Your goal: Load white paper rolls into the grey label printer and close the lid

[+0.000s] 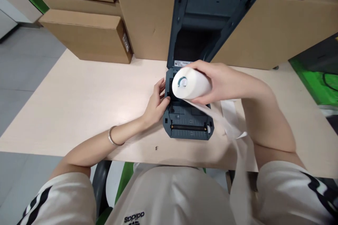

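A dark blue-grey label printer (190, 135) stands on the table with its lid (182, 24) tilted up and back. My right hand (216, 81) wraps round a white label roll (188, 88) and holds it over the printer's bay, partly hiding the inside. The roll's core end faces left. From it a loose paper strip (224, 121) trails to the right and down past the table edge, onto my lap. My left hand (157, 103) grips the printer's left side, thumb on the rim and fingers along the wall. Near the printer's front runs a black roller (188, 127).
Large cardboard boxes (148, 21) line the back of the table (87, 102), and a flatter carton (84, 38) leans at the back left. A green bin-like object (317, 81) shows beyond the right edge. Part of a chair (101, 186) is below me.
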`<state>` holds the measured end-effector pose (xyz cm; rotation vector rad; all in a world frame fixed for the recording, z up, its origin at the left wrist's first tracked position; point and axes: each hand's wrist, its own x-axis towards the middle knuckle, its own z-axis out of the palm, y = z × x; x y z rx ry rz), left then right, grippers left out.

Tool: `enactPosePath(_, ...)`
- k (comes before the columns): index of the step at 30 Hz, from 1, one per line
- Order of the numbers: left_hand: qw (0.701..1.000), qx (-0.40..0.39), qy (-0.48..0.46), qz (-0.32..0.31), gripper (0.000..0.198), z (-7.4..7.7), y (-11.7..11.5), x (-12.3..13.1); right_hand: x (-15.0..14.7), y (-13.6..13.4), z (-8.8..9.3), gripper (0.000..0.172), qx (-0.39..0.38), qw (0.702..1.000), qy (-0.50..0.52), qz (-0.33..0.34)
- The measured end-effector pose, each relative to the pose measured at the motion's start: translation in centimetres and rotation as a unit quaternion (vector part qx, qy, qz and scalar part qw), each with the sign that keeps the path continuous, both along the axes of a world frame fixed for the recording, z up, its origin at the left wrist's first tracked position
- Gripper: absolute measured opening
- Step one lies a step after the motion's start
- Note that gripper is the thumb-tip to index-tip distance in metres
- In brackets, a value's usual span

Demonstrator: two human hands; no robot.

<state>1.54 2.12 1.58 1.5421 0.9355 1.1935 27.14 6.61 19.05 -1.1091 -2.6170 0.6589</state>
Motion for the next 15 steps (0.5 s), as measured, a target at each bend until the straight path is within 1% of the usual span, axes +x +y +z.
enactPosePath(2,1.0,0.001,-0.002,0.001,0.076,-0.1,0.0,0.0,-1.1,0.3,-1.0,0.067,0.018,1.0,-0.022,0.012)
enactPosePath(3,1.0,0.001,-0.004,0.0,0.075,-0.1,-0.1,0.1,-1.3,0.5,-1.3,0.066,0.029,0.999,-0.042,0.008)
enactPosePath(7,1.0,0.007,-0.015,-0.007,0.073,-0.3,0.0,0.1,-2.0,1.0,-1.9,0.07,0.068,0.987,-0.135,-0.054)
enactPosePath(10,0.999,0.022,-0.011,-0.021,0.075,-0.9,0.4,0.0,-3.1,1.1,-2.9,0.073,0.105,0.972,-0.198,-0.067)
enactPosePath(12,0.999,0.038,-0.005,-0.03,0.076,-1.4,0.6,-0.2,-3.6,1.1,-3.8,0.071,0.144,0.964,-0.216,-0.064)
enactPosePath(15,0.998,0.058,-0.002,-0.033,0.074,-1.8,0.9,-0.3,-4.0,0.8,-5.3,0.066,0.196,0.956,-0.213,-0.053)
